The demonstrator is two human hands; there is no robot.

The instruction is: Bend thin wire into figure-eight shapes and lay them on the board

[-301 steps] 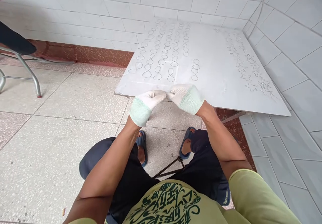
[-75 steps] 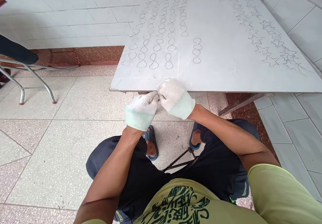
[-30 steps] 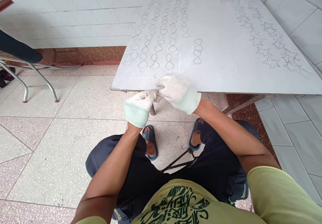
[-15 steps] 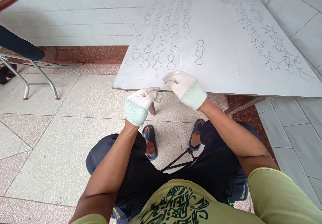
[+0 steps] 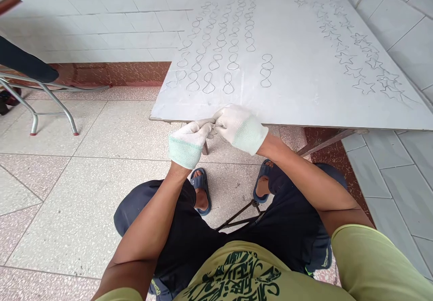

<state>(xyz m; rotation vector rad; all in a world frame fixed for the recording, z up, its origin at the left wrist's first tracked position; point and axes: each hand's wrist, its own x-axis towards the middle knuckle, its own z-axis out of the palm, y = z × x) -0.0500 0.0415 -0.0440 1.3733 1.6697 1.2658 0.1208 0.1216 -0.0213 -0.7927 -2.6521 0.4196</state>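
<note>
At the near edge of the white tabletop (image 5: 297, 100): both hands are held close together, the fingertips being met or nearly met.
Left hand (image 5: 194, 131): positioned just off the edge, palm turned inward, thumb and fingers drawn into a pinch; whether anything is gripped cannot be told.
Right hand (image 5: 233, 122): seen overlapping the edge, fingers curled down towards the left fingertips; its grip is likewise hidden.
Gloves: white knit is worn on both hands, finished with pale green cuffs (image 5: 184, 152).
Wire figure-eights (image 5: 228, 83): laid out in columns on the left half of the tabletop, the nearest ones placed just beyond the hands.
Triple-loop wire outline (image 5: 266, 70): set apart, to the right of those columns.
Wire stars (image 5: 363, 86): strewn along the right side, some overlapped.
Below the hands: blue slide sandals (image 5: 200, 183) are worn on the speckled floor (image 5: 118, 125).
Far left: a metal-legged stool (image 5: 68, 117) is seen near the tiled wall (image 5: 115, 16).
</note>
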